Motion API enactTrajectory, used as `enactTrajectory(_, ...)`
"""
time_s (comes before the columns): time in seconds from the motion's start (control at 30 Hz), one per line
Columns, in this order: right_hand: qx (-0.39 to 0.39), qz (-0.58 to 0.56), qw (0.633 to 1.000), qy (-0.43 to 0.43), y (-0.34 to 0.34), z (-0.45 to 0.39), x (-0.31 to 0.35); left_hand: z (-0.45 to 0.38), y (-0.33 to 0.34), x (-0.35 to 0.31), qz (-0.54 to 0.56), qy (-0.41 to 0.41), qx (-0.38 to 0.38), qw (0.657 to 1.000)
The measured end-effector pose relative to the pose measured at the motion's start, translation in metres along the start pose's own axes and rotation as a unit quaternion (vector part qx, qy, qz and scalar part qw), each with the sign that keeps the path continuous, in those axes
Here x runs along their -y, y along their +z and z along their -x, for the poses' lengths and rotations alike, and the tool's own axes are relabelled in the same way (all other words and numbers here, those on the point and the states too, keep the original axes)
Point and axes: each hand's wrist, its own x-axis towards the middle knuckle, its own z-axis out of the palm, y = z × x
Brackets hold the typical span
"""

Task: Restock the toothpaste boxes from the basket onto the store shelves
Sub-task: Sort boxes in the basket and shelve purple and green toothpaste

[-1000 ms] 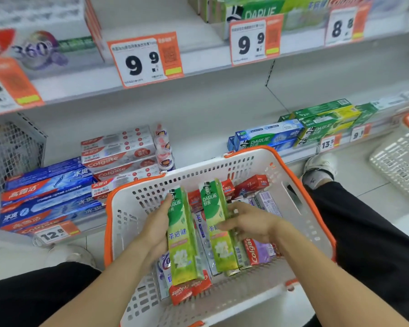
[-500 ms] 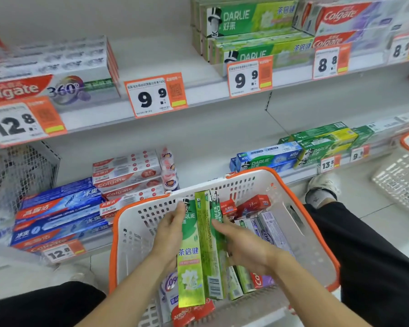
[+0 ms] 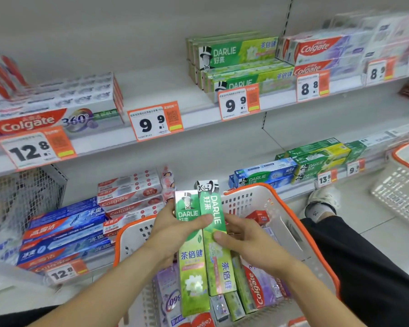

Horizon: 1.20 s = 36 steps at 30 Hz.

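Holding: two green Darlie boxes (image 3: 202, 244), upright and side by side, raised above the basket (image 3: 300, 223) between both hands.
Blue boxes: a stack (image 3: 64, 232) lying flat at the far left of the lower shelf, with a 12.8 tag (image 3: 63, 274) in front.
Colgate 360 boxes: a pile (image 3: 57, 107) at the left of the upper shelf (image 3: 165, 90), behind another 12.8 tag.
Red Colgate boxes: stacked (image 3: 130, 197) on the lower shelf, just behind the basket's far-left rim.
Left hand: (image 3: 175, 230) fingers curled round the left box from its left side, thumb laid across the fronts of both boxes.
Right hand: (image 3: 248, 244) wrapped round the right box from the right, thumb pressed on its front.
Basket contents: more toothpaste boxes, green, purple and red, lying under the held pair.
Shelved Darlie: matching green boxes (image 3: 236, 60) stacked on the upper shelf above a 9.9 tag (image 3: 239, 102).
Second basket: white with orange rim (image 3: 401, 182), on the floor at the far right.
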Motion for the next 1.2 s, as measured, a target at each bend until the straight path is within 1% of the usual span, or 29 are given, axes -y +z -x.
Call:
enactTrajectory(0.03,-0.001,-0.012,1.0,-0.006,-0.002,0.003,0.008,0.002,0.0,-0.011,-0.011,0.016,0.009,1.0)
enactTrajectory(0.13,-0.036,-0.033,0.998,-0.035,-0.007,0.006,0.04,0.01,0.0,-0.048,-0.046,0.068,0.02,0.996)
enactTrajectory(0.2,-0.053,-0.03,0.997,-0.055,-0.01,0.004,0.065,0.016,-0.001,-0.076,-0.065,0.111,0.029,0.991)
enactTrajectory(0.27,-0.065,0.007,0.995,-0.073,-0.016,0.0,0.094,0.018,-0.003,-0.103,-0.062,0.151,0.035,0.986)
enactTrajectory(0.33,-0.082,0.058,0.99,-0.097,-0.025,-0.005,0.126,0.014,-0.004,-0.123,-0.034,0.188,0.022,0.981)
enactTrajectory(0.4,-0.113,0.147,0.974,-0.132,-0.036,-0.009,0.164,0.005,-0.005,-0.137,0.011,0.21,-0.001,0.978)
enactTrajectory(0.43,-0.131,0.205,0.958,-0.151,-0.045,-0.012,0.183,0.0,-0.006,-0.142,0.036,0.215,-0.01,0.976)
enactTrajectory(0.47,-0.149,0.275,0.934,-0.172,-0.053,-0.015,0.204,-0.008,-0.006,-0.144,0.057,0.215,-0.017,0.975)
enactTrajectory(0.5,-0.17,0.353,0.899,-0.193,-0.065,-0.021,0.224,-0.015,-0.006,-0.145,0.068,0.214,-0.024,0.974)
enactTrajectory(0.57,-0.215,0.49,0.818,-0.211,-0.085,-0.036,0.26,-0.026,-0.003,-0.143,0.069,0.213,-0.041,0.974)
enactTrajectory(0.63,-0.241,0.566,0.762,-0.204,-0.102,-0.057,0.291,-0.033,0.005,-0.141,0.08,0.215,-0.06,0.972)
enactTrajectory(0.73,-0.228,0.667,0.689,-0.168,-0.121,-0.101,0.316,-0.041,0.021,-0.144,0.093,0.217,-0.064,0.97)
enactTrajectory(0.8,-0.2,0.719,0.653,-0.127,-0.132,-0.128,0.32,-0.044,0.029,-0.147,0.107,0.212,-0.049,0.97)
enactTrajectory(0.83,-0.19,0.733,0.645,-0.106,-0.137,-0.139,0.319,-0.045,0.031,-0.149,0.114,0.209,-0.04,0.97)
enactTrajectory(0.9,-0.179,0.742,0.64,-0.089,-0.147,-0.153,0.313,-0.047,0.032,-0.148,0.129,0.204,-0.035,0.97)
enactTrajectory(1.1,-0.233,0.749,0.606,-0.13,-0.162,-0.167,0.286,-0.047,0.028,-0.15,0.144,0.191,-0.042,0.97)
enactTrajectory(1.2,-0.236,0.751,0.603,-0.126,-0.162,-0.165,0.28,-0.045,0.026,-0.156,0.151,0.187,-0.044,0.97)
